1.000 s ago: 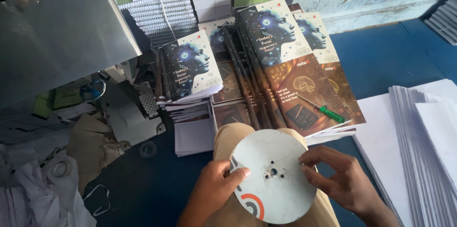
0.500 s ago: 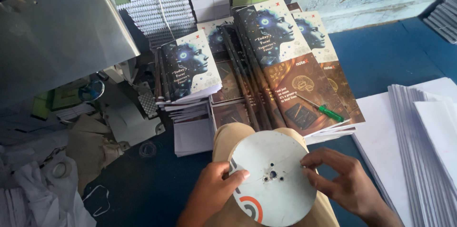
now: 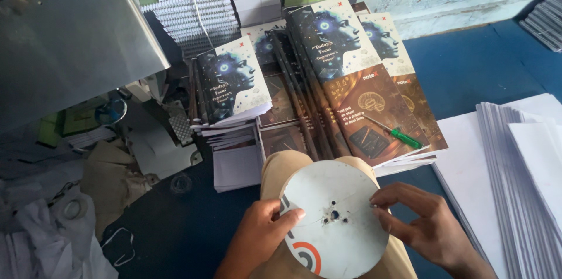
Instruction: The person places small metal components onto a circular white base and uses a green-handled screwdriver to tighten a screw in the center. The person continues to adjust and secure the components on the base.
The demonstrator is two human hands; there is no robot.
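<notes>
**White disc held between two hands above the lap**

At the far left a slanted grey metal panel (image 3: 70, 45) overhangs a heap of crumpled paper and scraps (image 3: 52, 220). Further right, spiral-bound pads (image 3: 193, 21) lie behind a short pile of booklets (image 3: 231, 83) whose covers show a blue head in profile.

The left hand (image 3: 257, 241) grips the left edge of the white disc (image 3: 333, 226), thumb pressed flat on its face and fingers curled beneath. The disc lies low in the middle of the view, over the person's tan-clothed lap (image 3: 281, 168), with small holes at its centre and an orange and grey mark near its lower rim. The right hand (image 3: 427, 226) closes on the disc's right edge, fingertips pinching the rim.

Behind the disc, taller booklet stacks (image 3: 351, 74) fan out on the blue bench (image 3: 486, 68), and a green-handled screwdriver (image 3: 395, 132) rests on the top cover. At the right edge lie stacked white sheets (image 3: 521, 168).
</notes>
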